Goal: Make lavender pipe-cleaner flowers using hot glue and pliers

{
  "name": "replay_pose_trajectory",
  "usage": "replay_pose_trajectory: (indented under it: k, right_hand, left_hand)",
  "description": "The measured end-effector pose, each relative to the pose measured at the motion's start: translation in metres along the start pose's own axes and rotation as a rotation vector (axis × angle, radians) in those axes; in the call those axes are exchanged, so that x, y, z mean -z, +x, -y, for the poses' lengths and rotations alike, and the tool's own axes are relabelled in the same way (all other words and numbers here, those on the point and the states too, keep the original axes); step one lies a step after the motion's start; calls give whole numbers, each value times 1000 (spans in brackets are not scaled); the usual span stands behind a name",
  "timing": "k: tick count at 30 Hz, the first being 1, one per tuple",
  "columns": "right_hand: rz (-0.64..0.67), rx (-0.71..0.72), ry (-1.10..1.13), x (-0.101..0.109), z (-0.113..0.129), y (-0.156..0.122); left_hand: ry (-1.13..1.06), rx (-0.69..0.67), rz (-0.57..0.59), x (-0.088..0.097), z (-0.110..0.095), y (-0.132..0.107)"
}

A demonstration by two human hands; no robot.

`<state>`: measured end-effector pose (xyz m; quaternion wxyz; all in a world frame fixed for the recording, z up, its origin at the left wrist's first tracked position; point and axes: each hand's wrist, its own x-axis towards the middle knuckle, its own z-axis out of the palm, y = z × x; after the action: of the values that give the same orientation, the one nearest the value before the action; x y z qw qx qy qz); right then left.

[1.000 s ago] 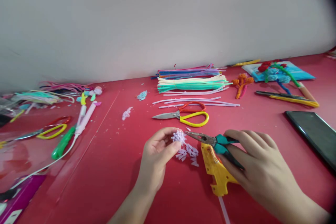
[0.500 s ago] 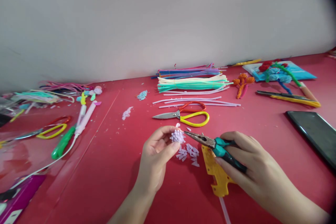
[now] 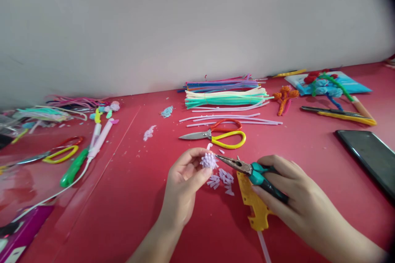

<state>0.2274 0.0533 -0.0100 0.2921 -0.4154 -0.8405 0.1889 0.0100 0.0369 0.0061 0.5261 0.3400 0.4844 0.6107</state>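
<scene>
Between the thumb and fingers of my left hand is a small lilac pom-pom-like ball covered in short fuzzy bits. My right hand is wrapped round the green-and-black handles of needle-nose pliers. Their tip meets the upper right side of the ball; whether it grips a piece there is too small to tell. Cut lilac pipe-cleaner pieces lie on the red table just below the ball. Under the pliers rests a yellow hot glue gun, partly hidden by my right hand, with a clear glue stick protruding from it.
Beyond my hands lie scissors, loose lilac pipe cleaners and bundled pipe cleaners. A phone and a box cutter are at right. On the left are other scissors and a corded pink tool.
The pliers' tip has shifted slightly left, onto the edge of the lilac ball. The ball appears turned a little in my left hand's fingers.
</scene>
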Motion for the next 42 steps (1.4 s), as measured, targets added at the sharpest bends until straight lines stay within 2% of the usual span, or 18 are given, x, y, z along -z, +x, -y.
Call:
replay_pose_trajectory:
  k: [5,12,15,19,22,30,42]
  right_hand:
    - [-14,23,-18,-1,1,0]
    - [-85,83,-187,1,0,-1]
    - [-52,28,-81,1,1,0]
    - [84,-110,201,1,4,1]
    - [161,-162,297,1,6,1]
    - [88,-7,162,3,5,-2]
    - [102,-17,126,3,6,-3]
  left_hand:
    - [-12,14,3,-2,-1,0]
    - [-35,36,-4,-4,0,-3]
    - [-60,35,-10,-3,0,-2]
    - [-104,30,-14,-2,-2,1]
    - [-108,44,-12,-2,-3,1]
    - [-88,30,21,-2,-1,-1]
    - [-72,48,19,-4,-5,-2]
